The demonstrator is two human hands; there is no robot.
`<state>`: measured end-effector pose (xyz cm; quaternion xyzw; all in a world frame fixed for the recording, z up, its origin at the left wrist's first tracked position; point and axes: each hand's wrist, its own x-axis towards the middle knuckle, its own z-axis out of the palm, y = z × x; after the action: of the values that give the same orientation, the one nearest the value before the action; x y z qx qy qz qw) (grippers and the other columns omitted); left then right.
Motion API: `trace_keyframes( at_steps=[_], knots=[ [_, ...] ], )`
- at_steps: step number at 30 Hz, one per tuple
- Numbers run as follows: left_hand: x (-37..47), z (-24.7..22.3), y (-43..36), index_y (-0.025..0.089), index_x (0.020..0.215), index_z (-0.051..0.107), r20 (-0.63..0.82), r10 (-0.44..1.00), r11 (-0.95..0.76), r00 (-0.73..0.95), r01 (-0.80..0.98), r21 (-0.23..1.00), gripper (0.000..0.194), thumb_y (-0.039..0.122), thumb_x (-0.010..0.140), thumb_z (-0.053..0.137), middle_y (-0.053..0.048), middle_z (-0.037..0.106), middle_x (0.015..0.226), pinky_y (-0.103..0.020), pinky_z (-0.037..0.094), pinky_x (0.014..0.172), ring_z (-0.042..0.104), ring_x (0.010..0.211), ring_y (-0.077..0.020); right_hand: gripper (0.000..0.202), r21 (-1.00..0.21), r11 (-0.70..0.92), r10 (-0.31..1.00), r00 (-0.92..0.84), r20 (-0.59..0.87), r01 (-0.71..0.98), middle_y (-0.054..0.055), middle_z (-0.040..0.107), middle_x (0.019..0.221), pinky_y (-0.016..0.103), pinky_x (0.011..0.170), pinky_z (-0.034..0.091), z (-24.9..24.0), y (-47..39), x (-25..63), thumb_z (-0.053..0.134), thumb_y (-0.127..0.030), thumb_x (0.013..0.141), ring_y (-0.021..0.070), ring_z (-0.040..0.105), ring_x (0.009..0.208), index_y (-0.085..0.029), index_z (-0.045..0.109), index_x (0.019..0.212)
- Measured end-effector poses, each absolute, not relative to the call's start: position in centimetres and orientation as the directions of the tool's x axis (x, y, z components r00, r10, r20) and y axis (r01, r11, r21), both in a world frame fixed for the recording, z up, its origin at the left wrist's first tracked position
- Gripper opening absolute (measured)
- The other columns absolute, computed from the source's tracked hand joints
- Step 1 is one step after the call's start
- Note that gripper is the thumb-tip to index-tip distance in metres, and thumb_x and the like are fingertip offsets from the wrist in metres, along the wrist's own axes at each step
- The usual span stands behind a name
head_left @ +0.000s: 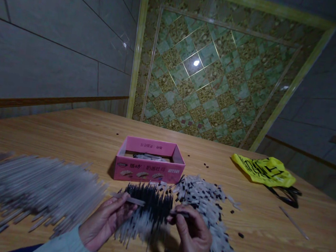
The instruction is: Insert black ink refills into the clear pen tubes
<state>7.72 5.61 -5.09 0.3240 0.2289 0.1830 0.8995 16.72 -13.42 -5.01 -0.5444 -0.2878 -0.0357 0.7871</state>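
My left hand [109, 218] pinches a slim translucent pen barrel [135, 201] between thumb and fingers, its free end pointing right. Closed around a small dark, thin piece [181, 213] is my right hand [194, 234]; the fingers partly hide it, so its kind is unclear. Both hands hover over a row of dark-tipped pen refills [150, 205] lying on the table. To the left spreads a big heap of long translucent barrels [39, 188]. Beside my right hand lies a pile of small whitish caps [205, 197] mixed with black bits.
Behind the refills stands an open pink box [149, 171] with thin pieces inside. A yellow bag [264, 170] with black handles lies at the right on the wooden table [79, 132], near a single thin stick [294, 223]. Small black bits [241, 235] are scattered about. Tiled walls rise behind.
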Motion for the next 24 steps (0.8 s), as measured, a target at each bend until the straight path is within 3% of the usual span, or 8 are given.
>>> trace_keyframes(
  at_steps=[7, 11, 14, 16, 18, 21, 24],
  knots=[
    [7.6, -5.1, 4.6, 0.010, 0.076, 0.061, -0.287, 0.398, 0.725, 0.871, -0.108, 0.680, 0.011, 0.005, 0.070, 0.069, -0.010, 0.073, 0.072, -0.022, 0.059, 0.056, 0.071, 0.062, -0.0177, 0.007, -0.804, 0.223, 0.353, 0.723, 0.594, 0.551, 0.004, 0.066, 0.078, 0.027, 0.068, 0.049, -4.2, -13.0, 16.2, 0.063, -0.019, 0.079, 0.0186, 0.062, 0.076, -0.022, 0.069, 0.077],
    [7.5, -4.8, 4.7, 0.010, 0.078, 0.061, -0.339, 0.441, 0.780, 0.831, -0.167, 0.603, 0.009, 0.001, 0.078, 0.057, -0.008, 0.073, 0.068, -0.021, 0.059, 0.053, 0.070, 0.058, -0.0161, 0.011, -0.846, 0.134, 0.480, 0.713, 0.511, 0.516, 0.005, 0.068, 0.083, 0.027, 0.066, 0.049, -3.8, -12.7, 16.7, 0.067, -0.024, 0.075, 0.0201, 0.062, 0.078, -0.022, 0.072, 0.085],
    [7.5, -4.3, 5.5, 0.010, 0.081, 0.060, -0.395, 0.535, 0.806, 0.747, -0.310, 0.505, 0.021, -0.001, 0.086, 0.043, -0.008, 0.073, 0.068, -0.017, 0.058, 0.052, 0.071, 0.058, -0.0137, 0.022, -0.889, 0.005, 0.378, 0.823, 0.425, 0.457, 0.007, 0.068, 0.095, 0.031, 0.074, 0.050, -4.2, -13.3, 18.7, 0.063, -0.031, 0.078, 0.0225, 0.062, 0.086, -0.021, 0.069, 0.097],
    [7.5, -4.1, 6.0, 0.010, 0.083, 0.059, -0.394, 0.559, 0.806, 0.729, -0.368, 0.463, 0.024, 0.001, 0.088, 0.038, -0.008, 0.073, 0.068, -0.015, 0.058, 0.051, 0.071, 0.059, -0.0132, 0.021, -0.867, -0.086, 0.325, 0.837, 0.441, 0.490, 0.008, 0.068, 0.096, 0.033, 0.078, 0.048, -4.6, -14.1, 20.5, 0.057, -0.032, 0.083, 0.0232, 0.061, 0.090, -0.020, 0.067, 0.096],
    [7.5, -4.0, 6.3, 0.010, 0.084, 0.059, -0.404, 0.554, 0.814, 0.728, -0.372, 0.446, 0.025, 0.003, 0.089, 0.036, -0.008, 0.073, 0.067, -0.014, 0.057, 0.047, 0.071, 0.057, -0.0134, 0.017, -0.777, -0.264, 0.366, 0.805, 0.467, 0.571, 0.007, 0.067, 0.089, 0.033, 0.074, 0.047, -4.9, -15.0, 22.1, 0.054, -0.028, 0.083, 0.0227, 0.061, 0.084, -0.019, 0.067, 0.091],
    [7.5, -3.9, 6.0, 0.010, 0.085, 0.059, -0.414, 0.530, 0.825, 0.740, -0.336, 0.455, 0.024, 0.003, 0.089, 0.037, -0.009, 0.073, 0.066, -0.013, 0.054, 0.041, 0.071, 0.056, -0.0148, 0.014, -0.513, -0.572, 0.462, 0.768, 0.443, 0.640, 0.006, 0.064, 0.079, 0.029, 0.065, 0.041, -5.0, -15.9, 23.4, 0.054, -0.017, 0.078, 0.0221, 0.059, 0.075, -0.020, 0.067, 0.081],
    [7.6, -3.7, 5.5, 0.009, 0.086, 0.060, -0.402, 0.537, 0.814, 0.742, -0.330, 0.478, 0.022, 0.003, 0.088, 0.039, -0.009, 0.073, 0.067, -0.015, 0.056, 0.044, 0.071, 0.057, -0.0150, 0.018, -0.292, -0.708, 0.497, 0.747, 0.441, 0.643, 0.006, 0.063, 0.075, 0.027, 0.062, 0.036, -5.3, -15.9, 23.4, 0.053, -0.010, 0.074, 0.0211, 0.057, 0.075, -0.021, 0.067, 0.072]
  ],
)
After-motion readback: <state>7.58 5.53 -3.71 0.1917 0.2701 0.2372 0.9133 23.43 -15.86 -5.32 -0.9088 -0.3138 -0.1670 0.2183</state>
